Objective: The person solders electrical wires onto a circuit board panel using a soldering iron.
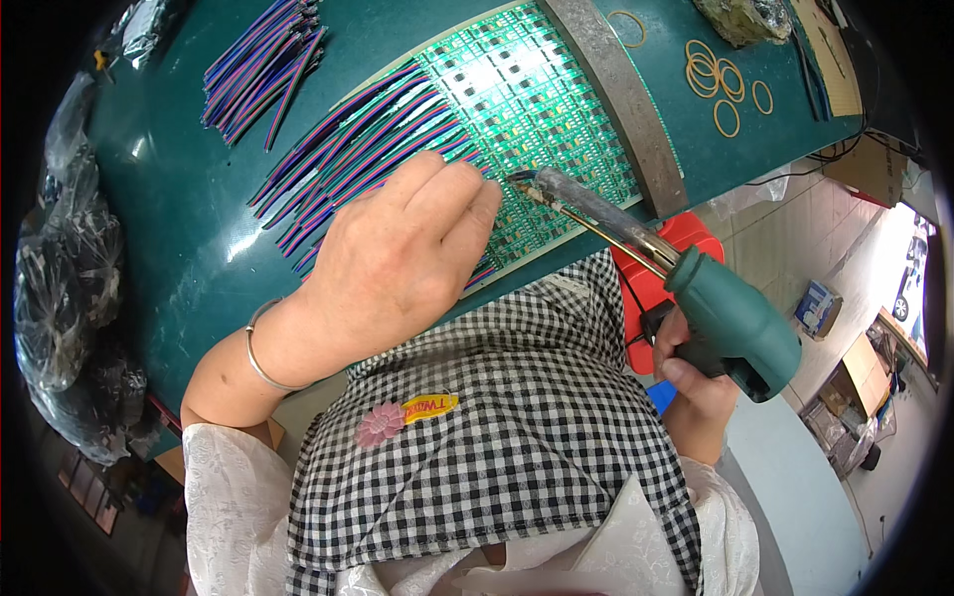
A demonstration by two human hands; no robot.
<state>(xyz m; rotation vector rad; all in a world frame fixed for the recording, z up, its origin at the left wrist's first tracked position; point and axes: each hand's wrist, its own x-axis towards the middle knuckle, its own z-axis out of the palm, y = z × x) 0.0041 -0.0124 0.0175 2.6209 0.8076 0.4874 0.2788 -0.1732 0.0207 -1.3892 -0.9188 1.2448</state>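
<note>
My left hand (402, 238) is closed in a pinch over ribbon wires (343, 149) at the edge of a green circuit board panel (507, 70). Its fingertips and the wire between them are mostly hidden. Blue, red, green and black strands fan out leftward from the panel. In my right hand (686, 368) is the grip of a green soldering gun (735, 313). Its metal barrel points up and left, with a thin brass-coloured tube alongside. The dark tip (522, 179) is at the panel, just right of my left fingertips.
Across the panel's right part lies a heavy metal bar (621, 99). Loose ribbon wires (263, 70) are piled at the far left. Rubber bands (706, 74) lie at the far right, near a crumpled lump (745, 20). Plastic bags (70, 268) hang along the left edge. A red object (686, 238) sits below the bar.
</note>
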